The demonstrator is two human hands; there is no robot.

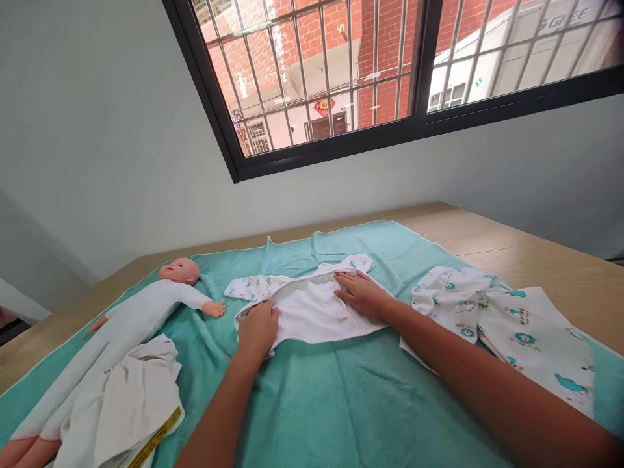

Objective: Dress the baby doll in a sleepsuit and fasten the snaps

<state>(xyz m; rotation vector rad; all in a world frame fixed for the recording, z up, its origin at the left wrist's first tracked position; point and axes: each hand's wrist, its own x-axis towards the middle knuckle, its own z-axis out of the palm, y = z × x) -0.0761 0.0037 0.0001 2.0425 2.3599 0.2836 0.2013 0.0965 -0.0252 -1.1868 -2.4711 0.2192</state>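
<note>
A white baby top [307,313] with a printed pattern on its sleeves lies spread out on a turquoise towel [312,403], its plain inner side showing in the middle. At the top's left edge, my left hand [258,328] has its fingers curled on the cloth; the fingertips are partly hidden. My right hand [363,294] rests flat on the right part of the top, fingers stretched out toward the upper edge. A small tag [342,314] shows just below that hand.
A baby doll [151,318] in a white suit lies on the left. Folded white cloth [139,396] with a yellow tape measure [156,437] covers its lower side. Printed baby pants [511,331] lie at right. Behind the wooden table [478,237] is a wall with a barred window [316,71].
</note>
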